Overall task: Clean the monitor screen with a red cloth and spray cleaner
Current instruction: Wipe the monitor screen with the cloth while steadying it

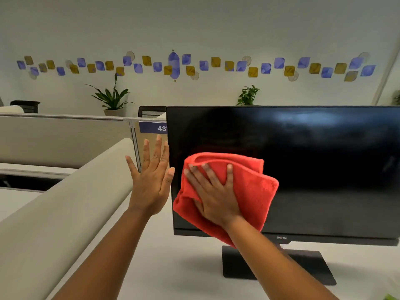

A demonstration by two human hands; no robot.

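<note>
A black monitor [313, 159] stands on a white desk, its dark screen facing me and switched off. A folded red cloth [253, 189] lies flat against the lower left part of the screen. My right hand [214, 195] presses on the cloth with fingers spread. My left hand [151, 180] is held up flat beside the monitor's left edge, fingers apart, with the thumb at the bezel and nothing in it. No spray cleaner bottle is in view.
The monitor's black base [303, 267] rests on the white desk [173, 267]. A beige padded divider [65, 213] runs along the left. Grey cubicle partitions [65, 137], two potted plants [112, 98] and a decorated wall are behind. Something green [391, 297] shows at the bottom right corner.
</note>
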